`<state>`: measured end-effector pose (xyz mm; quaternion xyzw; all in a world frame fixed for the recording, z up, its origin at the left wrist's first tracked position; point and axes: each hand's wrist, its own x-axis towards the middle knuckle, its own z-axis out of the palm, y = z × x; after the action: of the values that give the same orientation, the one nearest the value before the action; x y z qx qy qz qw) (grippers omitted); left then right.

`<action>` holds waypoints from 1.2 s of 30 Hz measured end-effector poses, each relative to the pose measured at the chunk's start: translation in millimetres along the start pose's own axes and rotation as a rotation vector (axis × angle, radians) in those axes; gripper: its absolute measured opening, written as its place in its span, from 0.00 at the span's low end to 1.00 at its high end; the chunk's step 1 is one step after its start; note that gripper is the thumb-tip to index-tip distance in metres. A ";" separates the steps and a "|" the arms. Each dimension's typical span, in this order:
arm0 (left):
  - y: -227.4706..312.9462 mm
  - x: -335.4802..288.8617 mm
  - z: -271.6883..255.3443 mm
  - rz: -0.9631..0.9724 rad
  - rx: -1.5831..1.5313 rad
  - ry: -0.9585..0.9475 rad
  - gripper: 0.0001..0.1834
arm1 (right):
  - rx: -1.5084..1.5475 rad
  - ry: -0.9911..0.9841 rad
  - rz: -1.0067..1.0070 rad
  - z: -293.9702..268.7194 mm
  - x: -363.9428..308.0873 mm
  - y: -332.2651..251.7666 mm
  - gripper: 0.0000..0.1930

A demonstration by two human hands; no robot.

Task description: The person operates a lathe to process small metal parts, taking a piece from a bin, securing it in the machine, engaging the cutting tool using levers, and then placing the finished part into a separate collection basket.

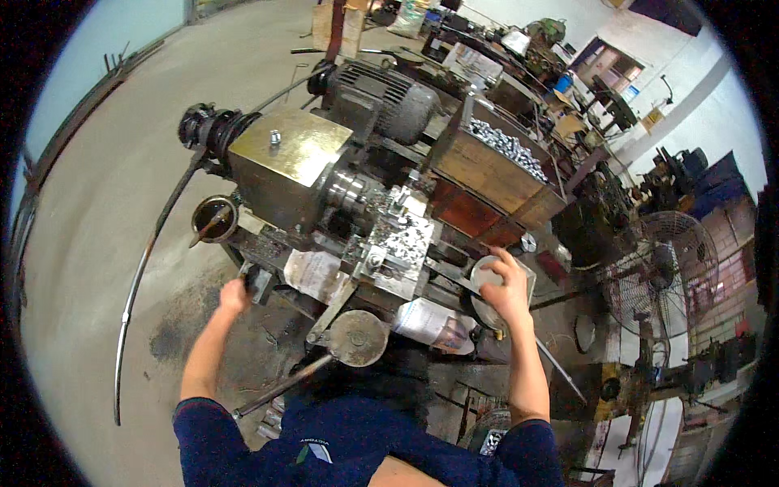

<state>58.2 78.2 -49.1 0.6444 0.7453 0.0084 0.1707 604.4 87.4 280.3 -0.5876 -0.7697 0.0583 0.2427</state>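
Note:
A small lathe-like machine with a chip-covered metal slide (403,243) stands before me. My left hand (234,295) is closed at the machine's near left corner, against a dark metal block (258,284). Whatever its fingers hold is hidden. Above a round pale dish (480,309) on the right, my right hand (509,284) has its fingers curved and apart, and nothing shows between them. The spindle chuck (347,190) lies left of the slide. Nearest my body is a round metal disc (359,338) with a long lever bar (284,386) beside it.
A wooden bin (495,170) full of small shiny metal parts stands behind the slide. An electric motor (385,97) sits at the back, and a brass-topped housing (292,146) carries one small part (275,138). To the left hangs an oily pot (215,219); a caged fan (661,272) stands right.

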 end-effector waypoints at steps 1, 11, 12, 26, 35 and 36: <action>18.4 -5.4 -27.8 0.012 0.107 -0.027 0.20 | 0.006 0.003 0.078 -5.9 -22.6 25.5 0.17; -1.6 -2.2 -74.4 -0.023 0.156 -0.024 0.17 | -0.420 0.036 0.712 -44.1 -198.3 223.3 0.21; -7.5 -5.3 -73.5 -0.043 0.109 -0.017 0.18 | -0.563 -0.055 0.894 -48.6 -223.3 247.7 0.22; -86.5 -100.9 -42.0 -0.340 -0.523 -0.299 0.19 | -0.598 -0.076 0.961 7.2 -356.8 132.6 0.19; -69.6 -77.2 -32.7 -0.224 -0.510 -0.258 0.20 | -0.366 -0.133 1.096 27.2 -343.3 53.1 0.19; -63.5 -72.6 -33.9 -0.208 -0.524 -0.240 0.20 | -0.374 -0.146 1.102 26.1 -342.8 52.7 0.19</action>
<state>-3.5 4.5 -14.3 0.4949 0.7544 0.1067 0.4178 704.8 -211.3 133.1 -0.9285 -0.3625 0.0793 0.0149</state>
